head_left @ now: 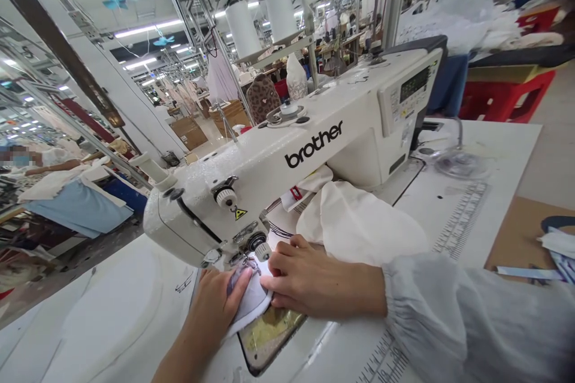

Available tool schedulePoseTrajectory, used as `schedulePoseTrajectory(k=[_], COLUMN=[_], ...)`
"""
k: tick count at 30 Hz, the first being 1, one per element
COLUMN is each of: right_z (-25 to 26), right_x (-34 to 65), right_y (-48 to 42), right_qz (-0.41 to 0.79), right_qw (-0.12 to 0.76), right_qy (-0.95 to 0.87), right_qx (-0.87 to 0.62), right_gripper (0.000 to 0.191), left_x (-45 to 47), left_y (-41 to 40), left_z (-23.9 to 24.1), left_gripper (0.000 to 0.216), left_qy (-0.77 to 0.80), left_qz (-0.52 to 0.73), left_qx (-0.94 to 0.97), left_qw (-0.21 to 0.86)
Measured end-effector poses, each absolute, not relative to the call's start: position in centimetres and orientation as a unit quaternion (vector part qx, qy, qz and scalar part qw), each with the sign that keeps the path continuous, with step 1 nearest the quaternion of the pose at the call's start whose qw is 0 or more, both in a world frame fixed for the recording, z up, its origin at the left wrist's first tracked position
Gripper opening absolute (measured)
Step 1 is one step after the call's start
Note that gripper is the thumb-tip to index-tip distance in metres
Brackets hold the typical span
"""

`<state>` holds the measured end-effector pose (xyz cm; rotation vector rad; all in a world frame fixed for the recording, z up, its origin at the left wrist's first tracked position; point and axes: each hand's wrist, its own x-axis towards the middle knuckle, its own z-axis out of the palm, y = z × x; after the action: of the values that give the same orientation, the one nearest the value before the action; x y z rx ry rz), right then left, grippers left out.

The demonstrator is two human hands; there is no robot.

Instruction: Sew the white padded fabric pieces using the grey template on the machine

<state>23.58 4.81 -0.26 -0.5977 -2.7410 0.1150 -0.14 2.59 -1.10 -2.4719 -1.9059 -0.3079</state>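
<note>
My left hand (215, 305) and my right hand (309, 278) press a small white fabric piece with a dark edge (251, 302) onto the bed of a white Brother sewing machine (287, 155). The fabric lies just in front of the machine's presser foot and needle area (245, 260), with my right fingertips close to it. Behind my right hand, a bunched cream cloth (359, 221) rests under the machine arm and joins the piece I hold. A grey sheer sleeve (467, 317) covers my right forearm.
Two white thread cones (263, 18) stand above the machine. A printed ruler strip (462, 221) runs along the white table (494, 155), with brown board and loose strips at right. A co-worker (40, 161) sits at a distant station among racks and cartons.
</note>
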Motion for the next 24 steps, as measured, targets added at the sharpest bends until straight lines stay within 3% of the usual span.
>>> schedulePoseTrajectory(k=[16, 24], right_z=[-0.65, -0.79], right_x=[23.50, 23.24], right_y=[4.66, 4.57], right_qz=[0.040, 0.037], right_qw=[0.176, 0.177], right_qy=[-0.965, -0.960], right_qx=[-0.192, -0.213], right_gripper=[0.018, 0.018], left_x=[-0.67, -0.54], left_y=[2.18, 2.59], left_z=[-1.39, -0.96], left_gripper=[0.038, 0.046], left_qy=[-0.586, -0.602], left_qz=[-0.116, -0.115], left_qx=[-0.802, -0.790], left_qw=[0.004, -0.003])
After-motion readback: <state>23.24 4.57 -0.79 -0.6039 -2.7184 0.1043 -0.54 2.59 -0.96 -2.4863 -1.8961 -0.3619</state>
